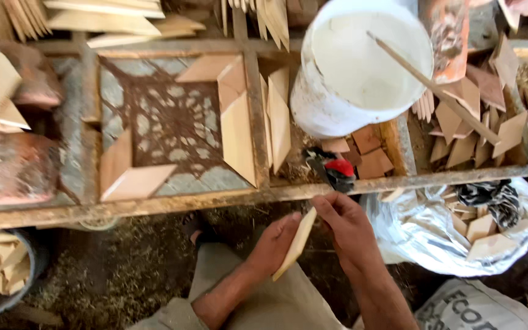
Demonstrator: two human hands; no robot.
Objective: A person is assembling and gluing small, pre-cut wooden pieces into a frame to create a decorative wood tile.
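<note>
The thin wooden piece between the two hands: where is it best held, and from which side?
Hold the thin wooden piece at its two pointed ends, as now: left hand under the lower end, right hand pinching the upper tip. It is flat and narrow, turned edge-on, so fingers should press the broad faces from either side.

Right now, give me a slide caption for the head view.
Both hands, left hand and right hand, hold a thin wood piece below a frame and white bucket.

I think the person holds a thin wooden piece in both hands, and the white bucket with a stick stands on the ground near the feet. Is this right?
Not quite. The head view shows the white bucket with the stick up on the workbench, not on the ground. Left hand and right hand do hold the thin wooden piece.
</note>
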